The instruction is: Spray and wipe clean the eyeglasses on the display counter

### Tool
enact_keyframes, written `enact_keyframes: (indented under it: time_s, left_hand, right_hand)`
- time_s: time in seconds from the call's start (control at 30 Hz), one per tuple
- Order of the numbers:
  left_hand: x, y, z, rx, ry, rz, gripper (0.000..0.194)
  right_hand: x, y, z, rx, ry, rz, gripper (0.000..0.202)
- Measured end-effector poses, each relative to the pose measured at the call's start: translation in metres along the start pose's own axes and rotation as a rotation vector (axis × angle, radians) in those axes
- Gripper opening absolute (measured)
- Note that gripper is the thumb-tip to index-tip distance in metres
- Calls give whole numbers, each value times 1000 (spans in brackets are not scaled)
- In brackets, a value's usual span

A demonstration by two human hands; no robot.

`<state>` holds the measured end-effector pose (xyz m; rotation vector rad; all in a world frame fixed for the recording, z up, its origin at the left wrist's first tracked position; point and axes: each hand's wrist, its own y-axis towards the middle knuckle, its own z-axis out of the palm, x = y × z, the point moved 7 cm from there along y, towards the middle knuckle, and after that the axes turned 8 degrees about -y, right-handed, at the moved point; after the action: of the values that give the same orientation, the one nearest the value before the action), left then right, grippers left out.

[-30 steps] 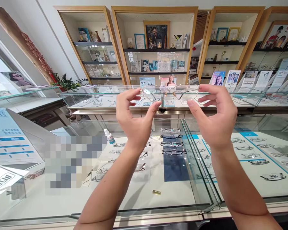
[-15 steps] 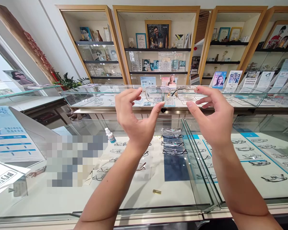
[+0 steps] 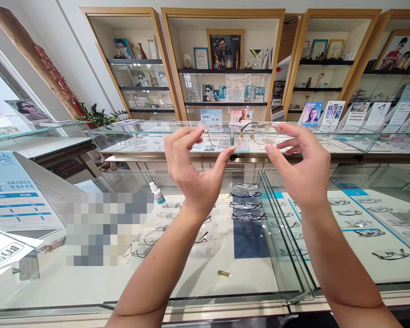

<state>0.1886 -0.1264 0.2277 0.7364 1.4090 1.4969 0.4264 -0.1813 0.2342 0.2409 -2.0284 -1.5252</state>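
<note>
"Eyeglasses: note position, please."

"Held up level between the two hands, above the near display case. In view they overlap the far display case. Thin metal rims, clear lenses, lens side by side."

"Left hand?"

"Holding the left end at the index fingertip. Thumb set well apart from the index finger, its tip beneath the left lens, so the hand makes a wide, loose C. Contact between thumb and rim: cannot tell."

"Right hand?"

"Same form, mirrored. Index fingertip at the right end, thumb tip just below the right lens, other fingers bent behind. Light grasp, not clenched. Thumb contact again cannot be told."

"Surroundings of the near display case?"

"White bottle at the left, upright but slightly tilted in view. Column of dark-framed glasses between the forearms, the nearest over a dark blue panel. Small gold-coloured piece nearer, lying left of that panel's near edge. More glasses at the right."

"And the far side?"

"Wood-framed shelves with pictures and ornaments, beyond the far display case"
</note>
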Motion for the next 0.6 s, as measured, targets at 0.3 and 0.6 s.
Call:
enact_keyframes:
  time_s: [0.3,0.6]
  left_hand:
    - [0,-1,-1,-25,1,28,61]
    - [8,1,2,14,-55,-75,60]
  right_hand:
    - [-4,0,3,16,31,3,38]
    - [-3,-2,5,10,80,4,41]
